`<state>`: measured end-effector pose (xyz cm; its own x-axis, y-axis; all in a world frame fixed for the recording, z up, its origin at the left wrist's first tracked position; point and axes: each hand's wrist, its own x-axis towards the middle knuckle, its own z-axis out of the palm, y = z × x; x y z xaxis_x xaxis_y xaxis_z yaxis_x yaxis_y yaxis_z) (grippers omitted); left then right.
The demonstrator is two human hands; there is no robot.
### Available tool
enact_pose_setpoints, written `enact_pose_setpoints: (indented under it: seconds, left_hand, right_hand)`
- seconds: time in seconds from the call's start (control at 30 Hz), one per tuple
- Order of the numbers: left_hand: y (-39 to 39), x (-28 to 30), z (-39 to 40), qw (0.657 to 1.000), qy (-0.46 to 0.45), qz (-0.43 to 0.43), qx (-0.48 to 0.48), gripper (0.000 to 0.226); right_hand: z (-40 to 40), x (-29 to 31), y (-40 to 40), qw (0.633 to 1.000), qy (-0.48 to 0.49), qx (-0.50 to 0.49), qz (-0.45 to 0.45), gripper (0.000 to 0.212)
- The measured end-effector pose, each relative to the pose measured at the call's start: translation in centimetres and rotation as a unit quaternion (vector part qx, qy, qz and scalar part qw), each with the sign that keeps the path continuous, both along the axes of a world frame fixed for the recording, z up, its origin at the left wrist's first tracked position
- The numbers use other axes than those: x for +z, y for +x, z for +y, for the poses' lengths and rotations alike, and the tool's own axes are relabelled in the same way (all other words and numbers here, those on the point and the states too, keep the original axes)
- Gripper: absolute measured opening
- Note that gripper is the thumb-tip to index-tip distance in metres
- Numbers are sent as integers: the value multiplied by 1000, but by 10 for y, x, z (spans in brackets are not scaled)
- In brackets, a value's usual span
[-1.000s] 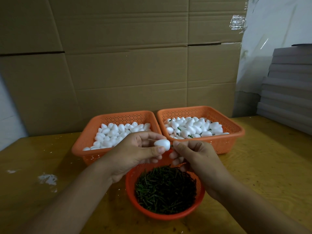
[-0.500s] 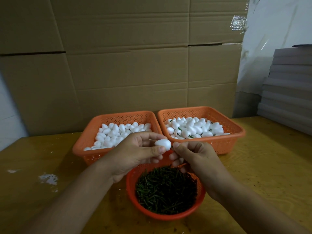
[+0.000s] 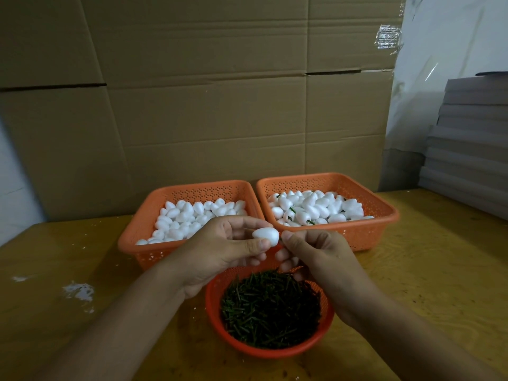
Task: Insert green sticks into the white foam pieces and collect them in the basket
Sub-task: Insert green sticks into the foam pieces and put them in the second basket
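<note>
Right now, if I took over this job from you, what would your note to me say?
Left hand holds one foam piece. Right hand pinches at its tip; the stick is hidden, probably going in. Plain pieces fill the left basket. Finished ones with sticks lie in the right basket. Green sticks sit in the round bowl. Left: finish this one, drop it right, repeat.

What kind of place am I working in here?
Probably a small workshop or packing area: flattened cardboard as a backdrop, stacked grey boards, and orange baskets of bulk foam pieces on a worn wooden table.
</note>
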<state>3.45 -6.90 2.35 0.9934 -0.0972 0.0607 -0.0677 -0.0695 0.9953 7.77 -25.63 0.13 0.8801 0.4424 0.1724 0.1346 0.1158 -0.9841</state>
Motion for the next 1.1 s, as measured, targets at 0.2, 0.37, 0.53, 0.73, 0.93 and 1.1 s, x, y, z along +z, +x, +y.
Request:
enact_pose_setpoints:
  seconds: [0.2, 0.37, 0.53, 0.73, 0.93, 1.1]
  left_hand:
    - [0, 0, 0, 1000, -4, 0, -2, 28]
    - [0, -1, 0, 1000, -3, -1, -2, 31]
    - [0, 1, 0, 1000, -5, -3, 3, 31]
    - [0, 3, 1, 999, -22, -9, 21, 34]
    - [-1, 5, -1, 999, -25, -11, 22, 39]
    - [-2, 9, 1, 999, -39, -24, 27, 38]
  right_hand:
    - [-1, 0, -1, 1000, -2, 2, -1, 29]
    - [-2, 0, -1, 1000, -2, 3, -1, 27]
    - [-1, -1, 0, 1000, -6, 10, 9, 24]
    - [-3, 2, -1, 999, -28, 37, 7, 19]
    - [-2, 1, -1, 998, -36, 53, 10, 10]
    - [-2, 1, -2, 999, -6, 38, 22, 7]
